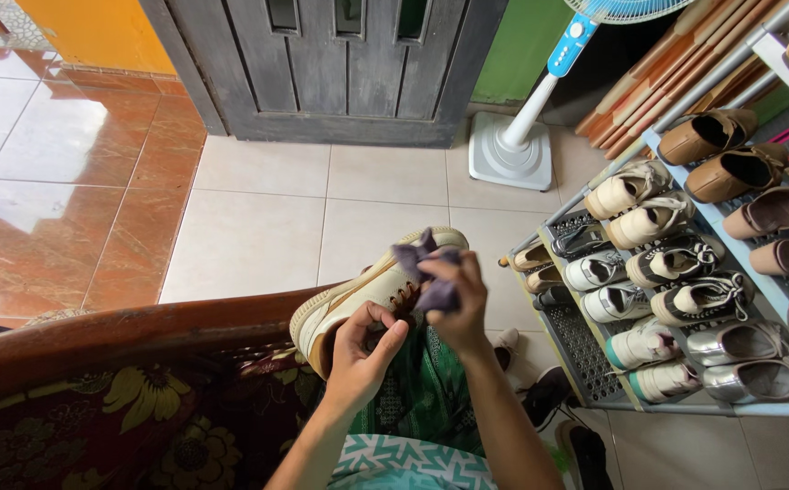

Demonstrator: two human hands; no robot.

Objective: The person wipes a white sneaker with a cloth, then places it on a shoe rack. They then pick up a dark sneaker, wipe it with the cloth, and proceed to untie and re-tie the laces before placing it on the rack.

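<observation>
A tiled floor [258, 218], pale by the grey door [340, 68] and glossy red-brown further left, fills most of the head view, and a tall shoe rack [585, 354] packed with pairs of sneakers and loafers climbs the right side next to a white standing fan [512, 145]. In the lower left a wooden armrest [131, 336] curves over a dark cushion with yellow flowers [122, 417]. Above the person's lap, over the green patterned cloth of their clothing, a cream sneaker [358, 295] lies tilted with its toe pointing away toward the door. The left hand [363, 349] is curled against the shoe's side near the laces, fingers bent and steadying it; whether the thumb hooks inside the opening cannot be told from this angle. The right hand [458, 304] is closed around a bunched purple-grey cloth [426, 272], which it presses on the upper near the tongue. The step in hand looks like wiping the shoe's upper clean. The next move probably calls for a firm left-hand hold while the cloth sweeps toward the toe, or a turn of the shoe to bring an unwiped side up.
</observation>
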